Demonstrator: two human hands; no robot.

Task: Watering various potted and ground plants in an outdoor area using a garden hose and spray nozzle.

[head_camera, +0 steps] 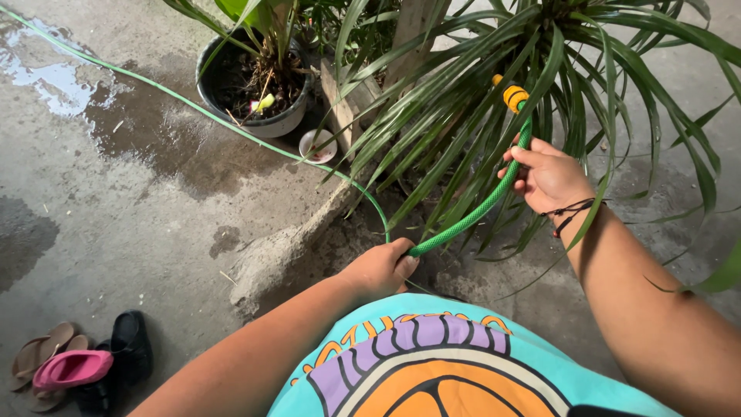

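Just one hose, two hands.

— What colours have you got in front of you?

— My hose is bright green with a fine mesh pattern, and its nozzle is yellow and orange.

— And around it?

— Grey pot, long green leaves, grey concrete floor with dark wet patches. My shirt is turquoise with purple and orange print. One pink shoe, one black.

head cam, steep down, prob. close
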